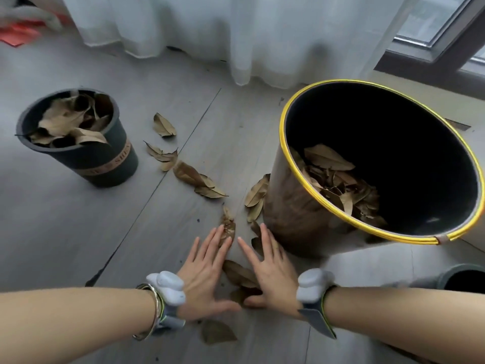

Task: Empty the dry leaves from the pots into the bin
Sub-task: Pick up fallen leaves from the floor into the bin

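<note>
A dark bin (288, 206) with a yellow rim stands at the right, holding a heap of dry leaves (341, 182) at its bottom. A dark green pot (110, 164) full of dry leaves stands at the left. Several loose leaves (194, 177) lie scattered on the floor between them. My left hand (204, 269) and my right hand (270, 266) lie flat, palms down, fingers straight, on the floor just in front of the bin. A few leaves (240, 274) lie between the two hands and partly under them.
The rim of another dark pot (456, 269) shows at the right edge. White curtains (236, 35) hang behind, with a window frame (433, 46) at the upper right. A red object (18, 35) lies at the far left. Grey floorboards (65, 232) stretch to the left.
</note>
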A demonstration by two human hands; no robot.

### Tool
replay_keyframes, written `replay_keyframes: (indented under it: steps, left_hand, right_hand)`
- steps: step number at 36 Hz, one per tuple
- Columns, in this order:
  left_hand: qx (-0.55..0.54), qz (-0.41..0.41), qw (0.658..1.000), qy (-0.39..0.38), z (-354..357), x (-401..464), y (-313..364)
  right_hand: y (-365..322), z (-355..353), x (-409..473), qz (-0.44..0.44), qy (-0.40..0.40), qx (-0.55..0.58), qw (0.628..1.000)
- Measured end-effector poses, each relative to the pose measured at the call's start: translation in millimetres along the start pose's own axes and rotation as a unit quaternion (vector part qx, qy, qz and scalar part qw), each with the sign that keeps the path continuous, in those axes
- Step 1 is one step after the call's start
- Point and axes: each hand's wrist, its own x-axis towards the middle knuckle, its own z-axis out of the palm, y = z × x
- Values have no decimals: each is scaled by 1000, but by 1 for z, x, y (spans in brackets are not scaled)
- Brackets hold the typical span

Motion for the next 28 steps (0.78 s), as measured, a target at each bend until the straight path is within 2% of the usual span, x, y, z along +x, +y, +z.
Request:
replay_keyframes:
  steps: [2,8,15,20,23,28]
  left_hand:
    - [-35,24,999,4,1,-3,-1]
    - [16,100,993,-57,-4,1,-3]
    - [55,72,995,-32,1,18,-12]
    - [23,55,998,-28,0,27,-20]
    - [0,38,998,-56,-9,37,-25]
    - [-35,25,996,-76,-20,52,-26]
  right_hand:
    - [-1,-3,5,2,7,11,1000]
    - [2,-10,19,-7,3,28,1000]
    - [6,-9,20,-10,-2,26,1000]
    - [9,-4,10,-13,5,11,1000]
    - [8,0,5,-23,1,4,1000]
    - [6,3,1,-42,13,67,997]
